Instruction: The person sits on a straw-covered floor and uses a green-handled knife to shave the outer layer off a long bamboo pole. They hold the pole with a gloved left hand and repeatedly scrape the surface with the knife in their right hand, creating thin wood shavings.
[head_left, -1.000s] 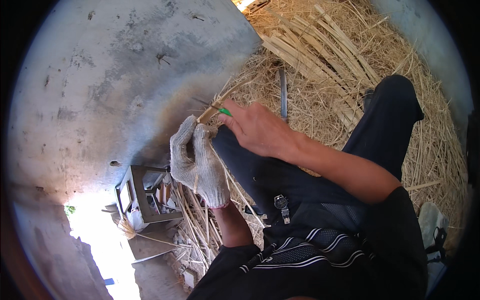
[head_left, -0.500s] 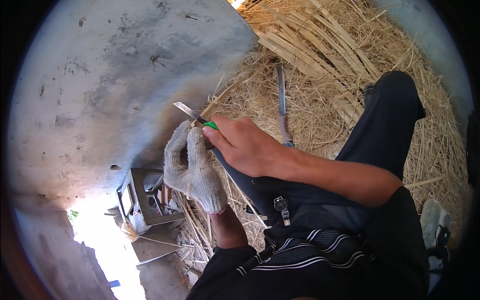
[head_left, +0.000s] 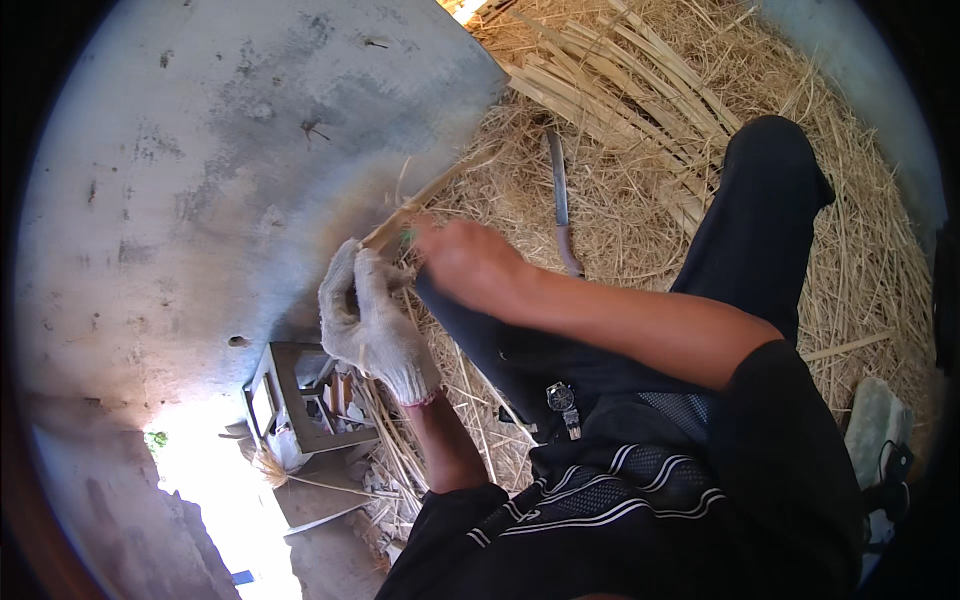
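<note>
My left hand (head_left: 385,335), in a pale knitted work glove, is closed on the near end of a split bamboo strip (head_left: 428,192). From the glove the strip slants up and right, along the foot of the wall. Just right of the glove, my bare right hand (head_left: 470,265) is a closed, motion-blurred fist. A bit of the green handle of a knife (head_left: 407,236) shows at its front, against the strip; I cannot make out the blade now. Beyond, a long-bladed machete (head_left: 560,185) with a brown handle lies on the straw.
Loose straw (head_left: 620,245) covers the ground, with a pile of bamboo strips (head_left: 625,85) at the far right. A plastered wall (head_left: 230,190) rises at left. Below it stands a wooden frame (head_left: 325,440) with odds and ends inside. A wristwatch (head_left: 562,398) rests near my lap.
The knife blade, clear before above the glove, no longer shows. My right hand has shifted slightly left and up and is now blurred, and more of the strip is exposed. The gloved hand keeps its hold.
</note>
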